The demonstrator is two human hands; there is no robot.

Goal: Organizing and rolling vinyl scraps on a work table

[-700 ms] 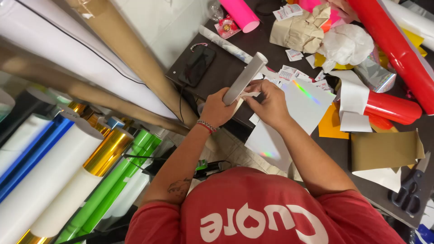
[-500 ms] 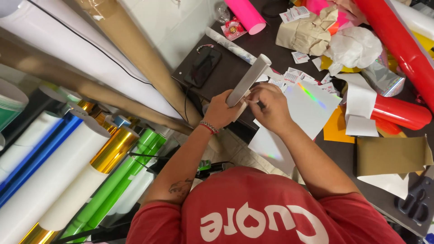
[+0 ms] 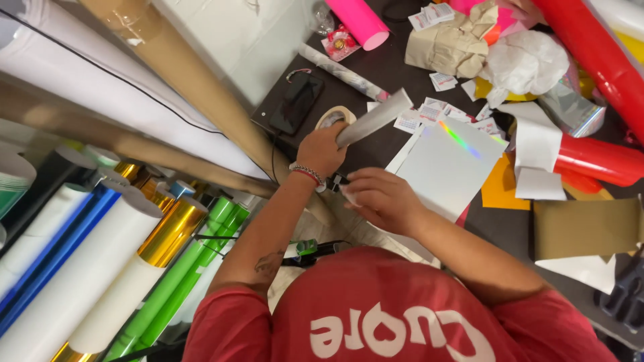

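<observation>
My left hand [image 3: 323, 151], with a beaded bracelet on the wrist, is closed around the lower end of a rolled silver-grey sheet [image 3: 377, 115] that points up and to the right over the dark table [image 3: 386, 70]. My right hand [image 3: 379, 198] is just below it, nearer my body. Its fingertips are pinched on a small black clip [image 3: 337, 181] under the left wrist. A holographic white sheet [image 3: 448, 164] lies flat to the right of both hands. A roll of tape [image 3: 335, 115] sits right behind the left hand.
A black phone [image 3: 295, 104] lies on a dark pad at the table's left edge. Red rolls [image 3: 597, 161], a pink roll [image 3: 359, 19], crumpled paper [image 3: 523, 60] and small cards [image 3: 429, 110] crowd the far table. Cardboard tubes [image 3: 194, 87] and gold, green, blue and white rolls [image 3: 168, 231] lean at left.
My right hand has left the roll and dropped toward my body, to the small clip. The rolled sheet has tilted flatter in my left hand.
</observation>
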